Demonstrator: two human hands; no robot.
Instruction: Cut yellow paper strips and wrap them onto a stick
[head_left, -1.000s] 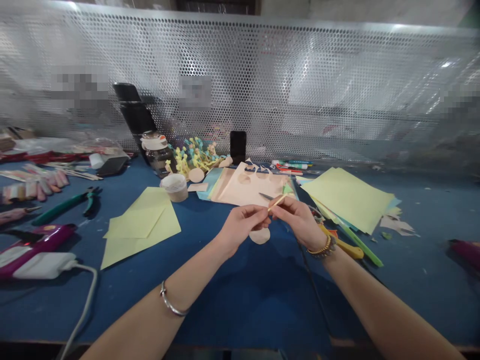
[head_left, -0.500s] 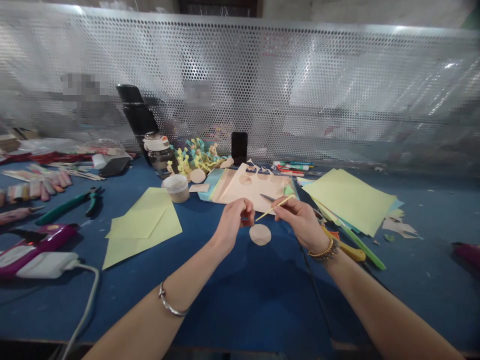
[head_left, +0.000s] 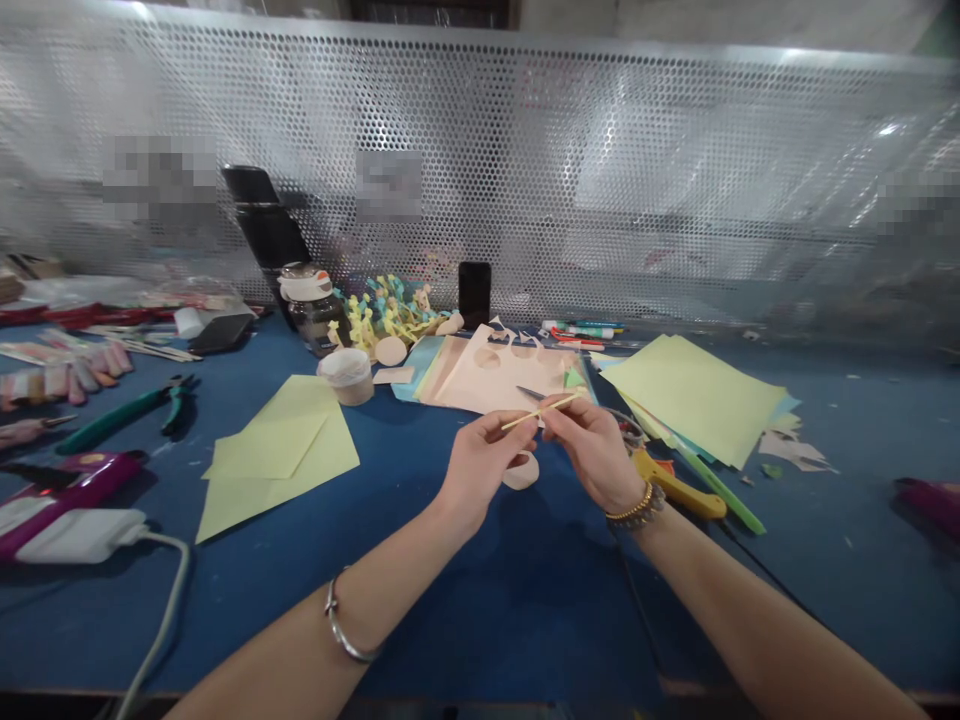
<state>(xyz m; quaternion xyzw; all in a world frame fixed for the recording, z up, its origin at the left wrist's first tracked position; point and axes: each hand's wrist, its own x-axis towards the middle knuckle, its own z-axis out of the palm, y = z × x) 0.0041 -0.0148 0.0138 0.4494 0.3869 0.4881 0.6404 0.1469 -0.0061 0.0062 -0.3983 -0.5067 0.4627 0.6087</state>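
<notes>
My left hand (head_left: 487, 455) and my right hand (head_left: 589, 445) meet over the blue table, fingertips nearly touching. Between them runs a thin pale-yellow strip (head_left: 561, 403), pinched by both hands and slanting up to the right. I cannot tell whether it is paper or a stick. Under my left fingers lies a round beige paper disc (head_left: 520, 473), partly covered. Behind my right hand, a pointed metal blade (head_left: 529, 393), apparently scissors, rests over cut beige paper (head_left: 457, 378); its remainder is mostly hidden by the hand.
Yellow sheets lie left (head_left: 281, 450) and right (head_left: 697, 390). A yellow-handled tool (head_left: 679, 485) and green stick (head_left: 731, 495) are near my right wrist. A white tub (head_left: 346, 378), dark bottle (head_left: 307, 310) and phone (head_left: 474, 295) stand behind; green pliers (head_left: 124, 415) lie left.
My left hand has moved right and taken hold of the strip's lower end, now covering part of the disc. My right hand, still on the strip, has shifted slightly left.
</notes>
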